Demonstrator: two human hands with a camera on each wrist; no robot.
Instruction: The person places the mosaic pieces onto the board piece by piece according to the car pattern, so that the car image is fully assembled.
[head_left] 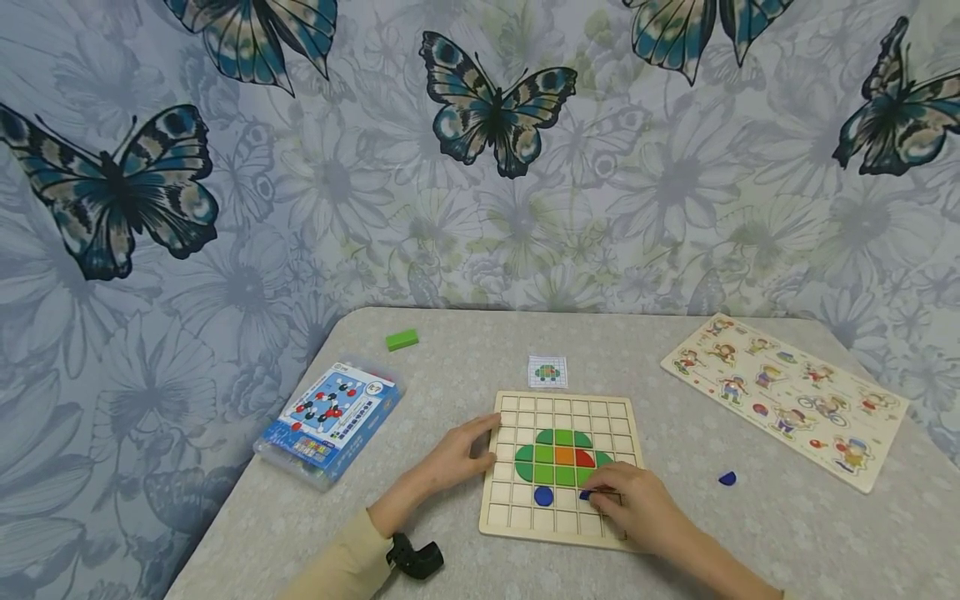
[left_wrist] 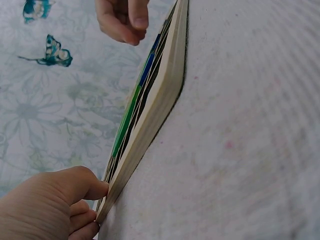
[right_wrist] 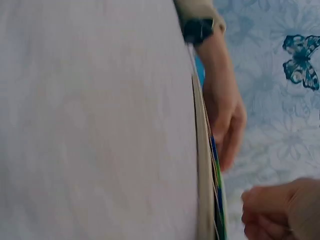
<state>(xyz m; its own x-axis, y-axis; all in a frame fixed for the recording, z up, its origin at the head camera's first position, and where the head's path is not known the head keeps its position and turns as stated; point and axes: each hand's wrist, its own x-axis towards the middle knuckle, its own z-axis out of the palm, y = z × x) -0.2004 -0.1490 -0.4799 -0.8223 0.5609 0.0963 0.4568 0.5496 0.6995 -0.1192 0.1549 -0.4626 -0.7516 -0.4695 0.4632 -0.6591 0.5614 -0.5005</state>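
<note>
My left hand (head_left: 454, 454) rests at the left edge of a square wooden grid board (head_left: 508, 520); in the left wrist view its thumb (left_wrist: 95, 189) touches the rim. With thumb and forefinger, my right hand (head_left: 633, 502) pinches a small dark blue piece (head_left: 584, 495) low over the grid, partly hidden by the fingertips. Left of it sits a round blue shape (head_left: 543, 496). Above these, green squares (head_left: 543, 474), rounded green corners, an orange square (head_left: 564, 456) and a red quarter-round (head_left: 583, 458) form a rounded figure. The right hand covers the board's lower right part.
A pattern card (head_left: 547, 372) lies behind the board. A blue half-round piece (head_left: 727, 478) lies to the right, near a picture board (head_left: 786, 400). A blue boxed set (head_left: 330, 421) and a green block (head_left: 402, 339) are at left. The left wrist wears a black device (head_left: 416, 558).
</note>
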